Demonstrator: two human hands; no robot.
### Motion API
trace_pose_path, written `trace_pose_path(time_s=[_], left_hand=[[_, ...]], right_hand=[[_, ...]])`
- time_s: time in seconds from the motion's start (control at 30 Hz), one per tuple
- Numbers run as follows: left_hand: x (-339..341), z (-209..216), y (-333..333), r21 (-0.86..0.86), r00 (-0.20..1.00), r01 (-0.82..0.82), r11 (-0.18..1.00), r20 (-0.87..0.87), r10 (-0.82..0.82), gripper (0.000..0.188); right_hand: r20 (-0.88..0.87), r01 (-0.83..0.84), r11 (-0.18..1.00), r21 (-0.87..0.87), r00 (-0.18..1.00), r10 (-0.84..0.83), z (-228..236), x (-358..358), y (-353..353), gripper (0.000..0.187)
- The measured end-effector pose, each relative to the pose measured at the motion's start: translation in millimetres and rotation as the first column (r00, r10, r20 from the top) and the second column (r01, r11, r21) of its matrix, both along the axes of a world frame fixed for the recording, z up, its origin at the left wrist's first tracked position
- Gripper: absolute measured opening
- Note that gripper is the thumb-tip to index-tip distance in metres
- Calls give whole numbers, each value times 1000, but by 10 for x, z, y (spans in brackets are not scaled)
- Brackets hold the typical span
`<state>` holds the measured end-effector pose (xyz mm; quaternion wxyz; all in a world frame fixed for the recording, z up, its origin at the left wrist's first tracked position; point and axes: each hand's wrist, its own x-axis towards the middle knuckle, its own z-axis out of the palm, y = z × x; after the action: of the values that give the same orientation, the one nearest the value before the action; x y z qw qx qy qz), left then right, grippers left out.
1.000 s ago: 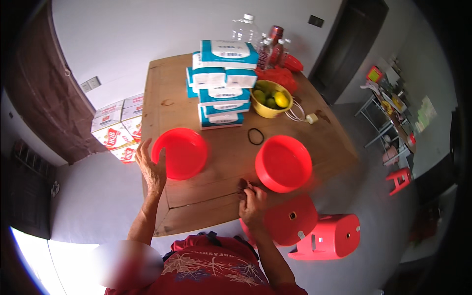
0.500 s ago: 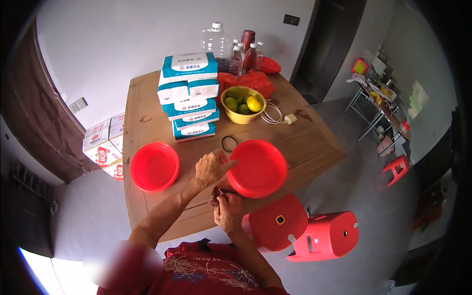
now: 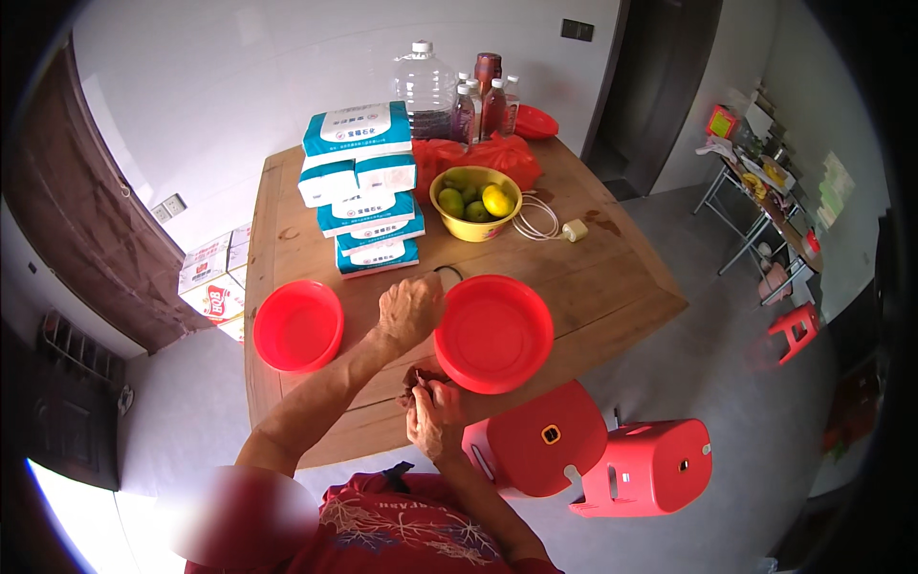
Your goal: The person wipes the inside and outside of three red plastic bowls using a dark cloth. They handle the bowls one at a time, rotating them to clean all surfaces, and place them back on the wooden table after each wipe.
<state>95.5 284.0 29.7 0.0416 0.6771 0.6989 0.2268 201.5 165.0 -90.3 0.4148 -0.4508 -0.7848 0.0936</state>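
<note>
My right hand (image 3: 435, 421) is closed on a dark reddish-brown clump (image 3: 417, 381) at the table's near edge. The clump's kind is not clear; it looks crumpled and uneven. Just above it, my left hand (image 3: 411, 311) is curled, back upward, beside the left rim of a round red plastic basin (image 3: 494, 335). Its fingertips are hidden, and I cannot make out what they hold. A second red basin (image 3: 298, 327) stands to the left, past my left forearm. A dark loop (image 3: 448, 277) lies partly hidden behind my left hand.
Stacked blue-and-white tissue packs (image 3: 363, 191) stand behind the hands. Beside them are a yellow bowl of green and yellow fruit (image 3: 475, 203), a white cable with a plug (image 3: 574, 230), bottles and a large clear jug (image 3: 422, 91). Red stools (image 3: 545, 440) stand near the right edge.
My left hand has turned and curled, its thumb no longer stretched over the right basin's rim. The right hand keeps the clump, a little further left. The whole view has shifted slightly.
</note>
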Motion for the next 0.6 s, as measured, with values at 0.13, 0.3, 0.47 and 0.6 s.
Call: trace_pose_path(time_s=[0.13,0.3,0.47,0.6], left_hand=[[-119,-38,49,-130,988,58,990,147,-38,27],[-132,-85,109,-184,989,67,981,141,-42,27],[-113,-27,160,-211,986,84,974,159,-51,29],[-154,73,201,-397,969,141,907,245,-43,32]], right_hand=[[45,-10,999,34,999,9,1,19,9,37],[35,-22,999,29,999,21,-3,22,6,38],[-9,-23,999,23,1000,23,10,15,7,37],[-6,-28,1000,13,1000,28,21,11,12,36]])
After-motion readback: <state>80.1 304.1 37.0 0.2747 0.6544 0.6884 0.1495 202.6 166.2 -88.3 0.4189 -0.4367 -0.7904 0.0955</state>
